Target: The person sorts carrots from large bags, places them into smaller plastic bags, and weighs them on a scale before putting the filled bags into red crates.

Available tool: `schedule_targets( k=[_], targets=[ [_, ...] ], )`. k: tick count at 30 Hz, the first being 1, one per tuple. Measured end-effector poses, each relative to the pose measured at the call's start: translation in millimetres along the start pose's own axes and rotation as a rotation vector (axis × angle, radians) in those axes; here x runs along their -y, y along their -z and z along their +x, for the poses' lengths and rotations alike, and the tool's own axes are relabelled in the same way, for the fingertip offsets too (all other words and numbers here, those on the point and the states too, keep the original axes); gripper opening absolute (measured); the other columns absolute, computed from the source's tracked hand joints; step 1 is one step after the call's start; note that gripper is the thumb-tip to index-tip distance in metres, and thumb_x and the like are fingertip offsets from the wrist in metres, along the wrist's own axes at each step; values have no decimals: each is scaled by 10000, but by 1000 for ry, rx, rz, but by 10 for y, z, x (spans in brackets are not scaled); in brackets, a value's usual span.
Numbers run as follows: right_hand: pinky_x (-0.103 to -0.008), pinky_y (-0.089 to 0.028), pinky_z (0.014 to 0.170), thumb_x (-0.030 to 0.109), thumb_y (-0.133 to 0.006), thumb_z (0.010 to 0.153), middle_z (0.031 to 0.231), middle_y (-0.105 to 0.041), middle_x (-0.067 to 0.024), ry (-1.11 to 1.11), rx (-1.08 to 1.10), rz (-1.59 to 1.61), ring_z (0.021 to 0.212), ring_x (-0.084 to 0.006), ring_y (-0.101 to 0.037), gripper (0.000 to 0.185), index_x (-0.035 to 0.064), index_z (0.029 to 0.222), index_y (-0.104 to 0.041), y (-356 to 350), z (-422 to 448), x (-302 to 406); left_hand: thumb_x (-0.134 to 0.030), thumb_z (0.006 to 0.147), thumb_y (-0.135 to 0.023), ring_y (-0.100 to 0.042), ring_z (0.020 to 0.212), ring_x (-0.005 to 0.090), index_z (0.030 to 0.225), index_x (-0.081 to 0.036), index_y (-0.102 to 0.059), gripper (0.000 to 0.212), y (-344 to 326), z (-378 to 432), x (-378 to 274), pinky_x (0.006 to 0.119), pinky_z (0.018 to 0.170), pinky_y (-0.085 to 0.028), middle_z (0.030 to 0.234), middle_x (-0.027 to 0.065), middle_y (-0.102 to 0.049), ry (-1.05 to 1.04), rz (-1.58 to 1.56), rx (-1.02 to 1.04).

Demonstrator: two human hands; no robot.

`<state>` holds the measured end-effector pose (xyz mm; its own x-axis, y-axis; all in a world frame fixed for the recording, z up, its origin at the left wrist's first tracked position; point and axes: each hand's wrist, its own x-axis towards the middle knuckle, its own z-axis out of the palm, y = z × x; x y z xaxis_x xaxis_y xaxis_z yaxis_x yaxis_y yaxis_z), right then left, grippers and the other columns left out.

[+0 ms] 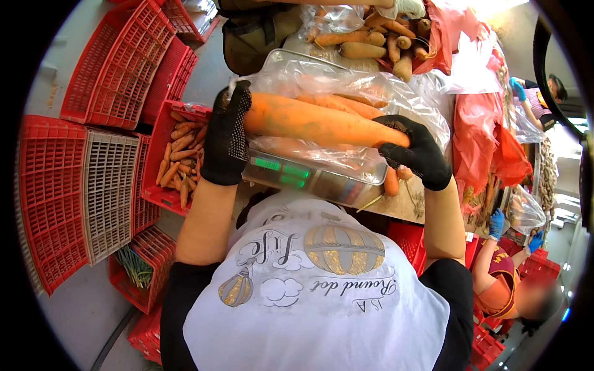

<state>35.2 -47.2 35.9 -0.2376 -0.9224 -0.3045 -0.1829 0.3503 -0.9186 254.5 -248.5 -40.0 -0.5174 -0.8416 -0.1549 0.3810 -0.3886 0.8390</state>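
Note:
In black dotted work gloves, my left hand and my right hand hold a large orange carrot between them. My left hand grips its thick end, while the fingers of my right hand close on its narrow end. Beneath the carrot, a clear plastic bag with more carrots lies on the metal tray of a digital scale. Green displays show on the scale's near side. Two carrot ends stick out on the table beside the scale's right corner, just under my right hand.
A red crate of small carrots stands at the left. Stacked crates fill the far left. Across the table, a co-worker's gloved hand is over loose carrots and a red sack. Other co-workers are at the right.

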Motion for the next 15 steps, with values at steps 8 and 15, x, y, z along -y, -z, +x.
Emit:
schedule_targets(
  k=[8, 15],
  targets=[
    [-190, -370, 529, 185, -624, 780, 741, -563, -13, -207, -86, 362, 607, -64, -486, 368, 3, 1093, -555, 49, 41, -407, -133, 903, -458, -549, 964, 205, 1173, 12, -479, 308, 121, -93, -308, 299, 837, -441, 1081, 125, -562, -206, 332, 119],
    [-265, -404, 596, 216, -421, 881, 775, -574, -77, 14, -40, 422, 644, -133, -521, 306, -27, 975, -582, 50, 136, -851, 4, 806, -468, -451, 420, 118, 1226, 85, -383, 436, -184, -781, -1036, 281, 421, -435, 862, 206, -586, 119, -117, 419]
  ],
)
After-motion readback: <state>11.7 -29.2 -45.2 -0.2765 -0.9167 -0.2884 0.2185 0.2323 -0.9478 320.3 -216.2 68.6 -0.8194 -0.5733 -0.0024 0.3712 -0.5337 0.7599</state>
